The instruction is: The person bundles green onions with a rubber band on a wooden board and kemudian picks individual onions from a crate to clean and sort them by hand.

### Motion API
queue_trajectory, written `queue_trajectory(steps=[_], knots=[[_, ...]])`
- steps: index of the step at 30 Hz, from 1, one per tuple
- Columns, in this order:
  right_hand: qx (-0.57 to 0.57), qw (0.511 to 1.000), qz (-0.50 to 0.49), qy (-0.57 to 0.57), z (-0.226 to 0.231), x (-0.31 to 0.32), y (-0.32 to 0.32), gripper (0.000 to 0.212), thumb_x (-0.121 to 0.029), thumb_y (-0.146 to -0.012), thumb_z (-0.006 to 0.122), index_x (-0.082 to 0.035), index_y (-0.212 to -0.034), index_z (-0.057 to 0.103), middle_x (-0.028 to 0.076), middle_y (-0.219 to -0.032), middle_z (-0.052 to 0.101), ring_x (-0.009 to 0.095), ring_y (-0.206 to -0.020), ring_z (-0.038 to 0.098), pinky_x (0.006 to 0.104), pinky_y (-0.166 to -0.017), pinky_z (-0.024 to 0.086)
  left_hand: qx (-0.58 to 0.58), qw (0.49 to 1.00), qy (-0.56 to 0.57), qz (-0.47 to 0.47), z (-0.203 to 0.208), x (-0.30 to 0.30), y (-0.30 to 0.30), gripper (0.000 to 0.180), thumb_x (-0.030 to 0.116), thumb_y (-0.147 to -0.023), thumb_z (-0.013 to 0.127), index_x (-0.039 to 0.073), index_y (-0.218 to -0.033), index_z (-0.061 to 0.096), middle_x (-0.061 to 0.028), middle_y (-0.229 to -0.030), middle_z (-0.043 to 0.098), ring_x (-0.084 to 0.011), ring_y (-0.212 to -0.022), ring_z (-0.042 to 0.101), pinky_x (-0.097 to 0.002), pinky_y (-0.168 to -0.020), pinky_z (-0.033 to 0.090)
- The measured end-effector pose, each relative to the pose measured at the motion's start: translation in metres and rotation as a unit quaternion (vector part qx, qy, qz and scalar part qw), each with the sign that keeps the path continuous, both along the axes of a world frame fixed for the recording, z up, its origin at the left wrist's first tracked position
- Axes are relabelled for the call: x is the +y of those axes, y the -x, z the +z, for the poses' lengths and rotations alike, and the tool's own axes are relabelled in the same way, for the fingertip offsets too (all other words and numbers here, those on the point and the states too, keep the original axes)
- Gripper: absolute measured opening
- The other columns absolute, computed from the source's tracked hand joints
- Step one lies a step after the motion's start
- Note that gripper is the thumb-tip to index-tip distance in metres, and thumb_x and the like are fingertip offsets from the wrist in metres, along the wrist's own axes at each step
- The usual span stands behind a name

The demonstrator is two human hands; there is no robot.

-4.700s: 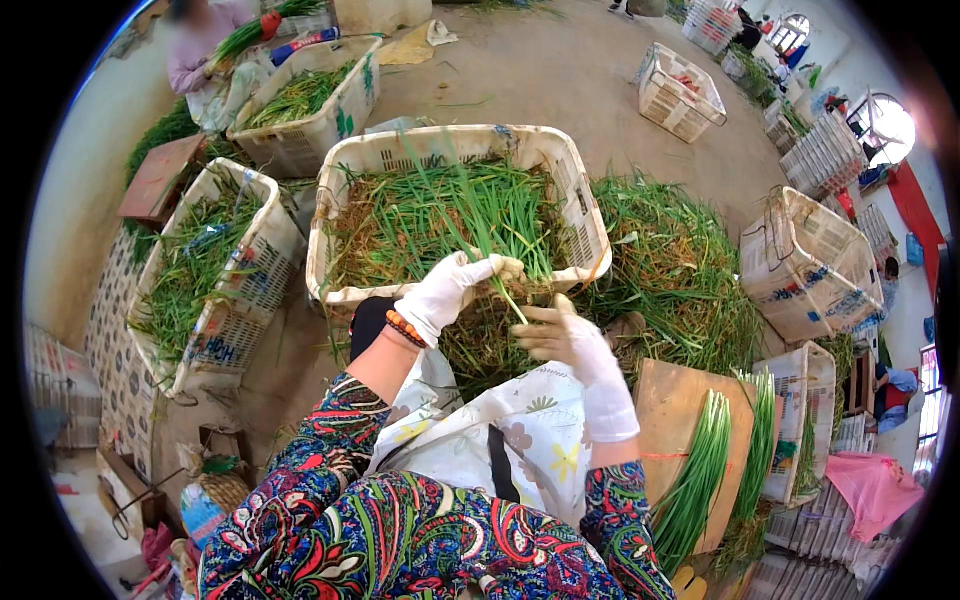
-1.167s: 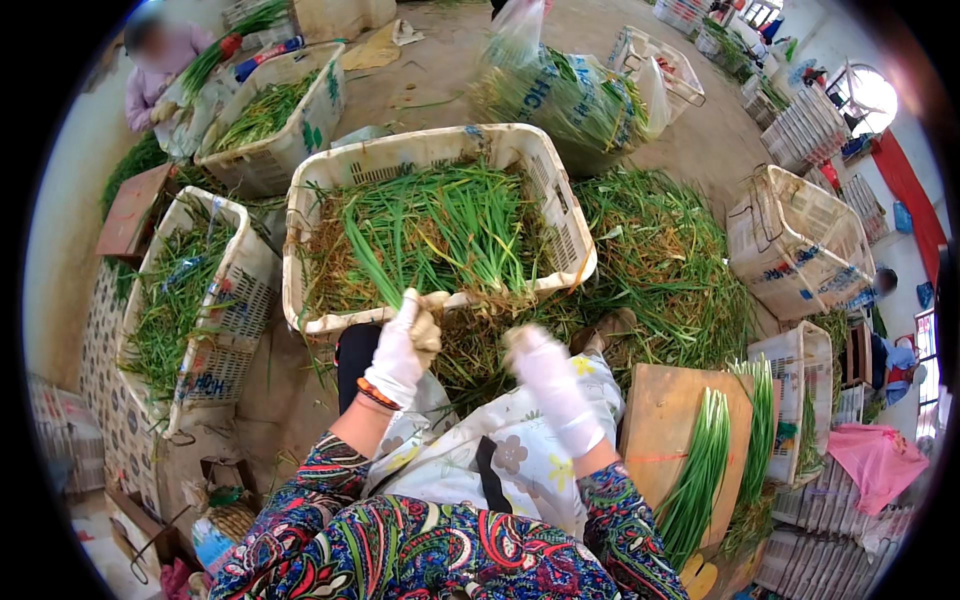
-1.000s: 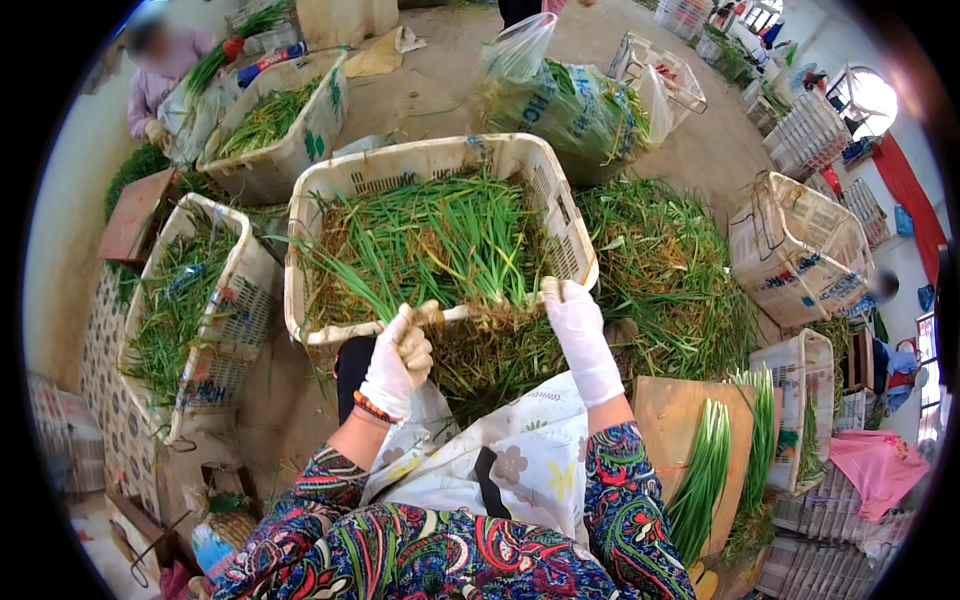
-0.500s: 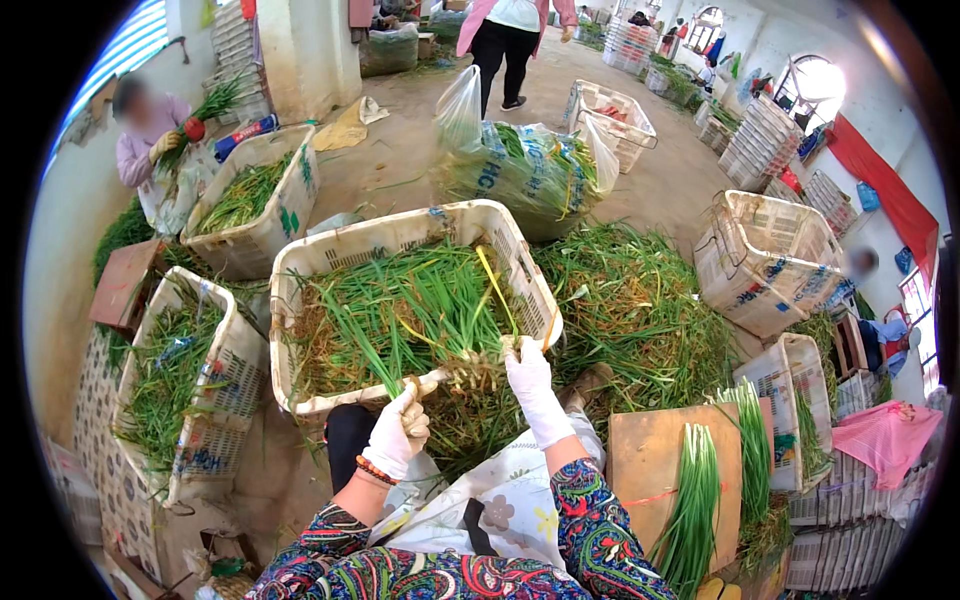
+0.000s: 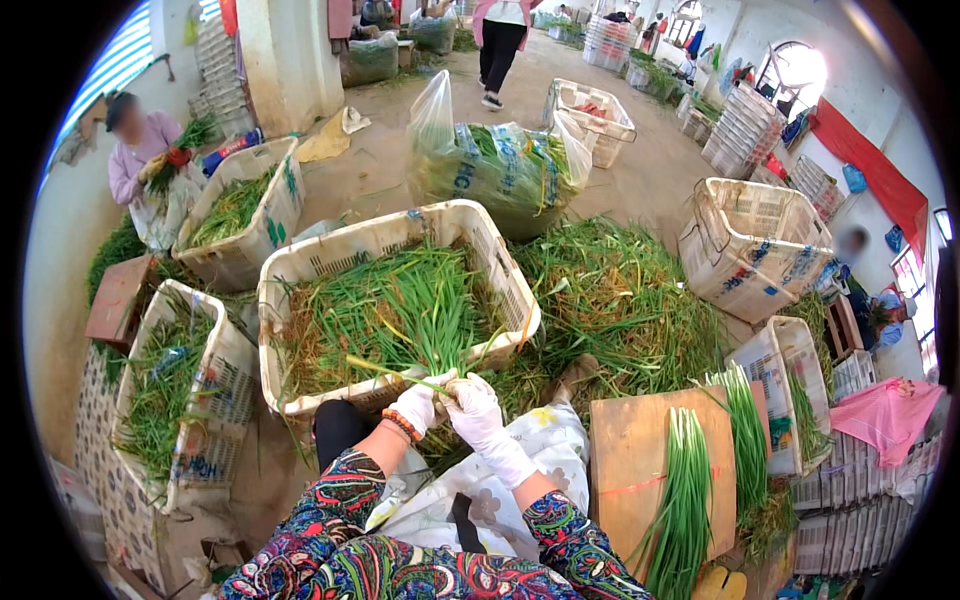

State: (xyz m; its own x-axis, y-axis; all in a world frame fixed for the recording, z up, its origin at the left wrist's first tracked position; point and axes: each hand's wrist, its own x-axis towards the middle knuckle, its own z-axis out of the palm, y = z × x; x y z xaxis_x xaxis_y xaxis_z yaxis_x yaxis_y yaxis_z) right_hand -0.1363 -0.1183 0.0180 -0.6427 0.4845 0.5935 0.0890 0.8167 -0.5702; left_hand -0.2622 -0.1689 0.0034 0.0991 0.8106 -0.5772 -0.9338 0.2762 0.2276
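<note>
My left hand and my right hand, both in white gloves, meet just over the near rim of the white crate in front of me. Their fingers are closed close together on thin chive stalks. One yellowish-green stalk sticks out leftward from between them, across the rim. How the rest is shared between the fingers is hidden. Behind the hands, long green chives lie in the crate with their ends toward me, among tangled brown and green leaves.
Right of my lap, a wooden board bears a neat bunch of chives with pale ends. Loose leaves heap beside the crate. More crates stand left and an upright one right. A full plastic bag sits beyond.
My hands have come together: the left moved right, the right moved left and down. The stalk between them now points leftward. A person in the background has walked farther away.
</note>
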Motion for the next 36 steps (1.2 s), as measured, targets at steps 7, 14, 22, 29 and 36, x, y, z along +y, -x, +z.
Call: queue_trajectory(steps=[7, 14, 22, 29, 36], knots=[[0.004, 0.961, -0.020, 0.276, 0.055, -0.012, -0.032, 0.010, -0.011, -0.077, 0.059, -0.006, -0.082, 0.053, 0.007, -0.078, 0.061, 0.019, -0.071, 0.057, 0.0281, -0.073, 0.045, 0.094, 0.995, -0.001, 0.042, 0.004, 0.006, -0.009, 0.029, 0.030, -0.087, 0.046, 0.003, -0.089, 0.056, -0.0054, -0.077, 0.062, -0.0155, -0.060, 0.058, -0.0249, -0.054, 0.048], [0.176, 0.859, -0.244, 0.415, 0.067, 0.069, -0.089, 0.026, -0.014, -0.080, 0.058, 0.001, -0.100, 0.049, 0.010, -0.088, 0.058, 0.016, -0.080, 0.054, 0.0261, -0.072, 0.044, 0.005, 0.999, -0.035, -0.006, -0.002, -0.007, 0.002, 0.037, 0.030, -0.088, 0.044, -0.002, -0.105, 0.052, -0.0020, -0.062, 0.054, -0.0081, -0.046, 0.050, -0.0152, -0.032, 0.036], [-0.215, 0.736, -0.086, 0.636, -0.012, 0.010, -0.006, 0.051, -0.052, -0.076, 0.055, -0.002, -0.078, 0.059, 0.005, -0.071, 0.060, 0.012, -0.054, 0.054, 0.0243, -0.051, 0.045, 0.046, 0.999, -0.015, -0.003, -0.059, -0.007, 0.011, 0.031, 0.025, -0.089, 0.043, -0.001, -0.098, 0.055, -0.0053, -0.068, 0.058, -0.0086, -0.050, 0.052, -0.0180, -0.036, 0.040], [-0.298, 0.866, -0.089, 0.391, -0.010, -0.002, 0.004, 0.044, -0.045, -0.077, 0.053, -0.002, -0.081, 0.060, 0.016, -0.077, 0.062, 0.025, -0.072, 0.059, 0.0338, -0.067, 0.045, 0.106, 0.992, 0.048, -0.037, -0.014, -0.017, -0.003, 0.023, 0.029, -0.083, 0.053, 0.009, -0.072, 0.055, 0.0023, -0.051, 0.049, -0.0069, -0.035, 0.039, -0.0200, -0.031, 0.026], [-0.221, 0.928, -0.165, 0.252, -0.004, 0.002, -0.005, 0.040, -0.039, -0.079, 0.052, -0.002, -0.063, 0.054, 0.017, -0.064, 0.055, 0.032, -0.062, 0.053, 0.0398, -0.059, 0.041, 0.172, 0.985, -0.003, 0.017, 0.006, 0.002, -0.015, 0.015, 0.021, -0.084, 0.054, 0.007, -0.083, 0.059, 0.0055, -0.055, 0.049, -0.0044, -0.035, 0.033, -0.0182, -0.032, 0.026]])
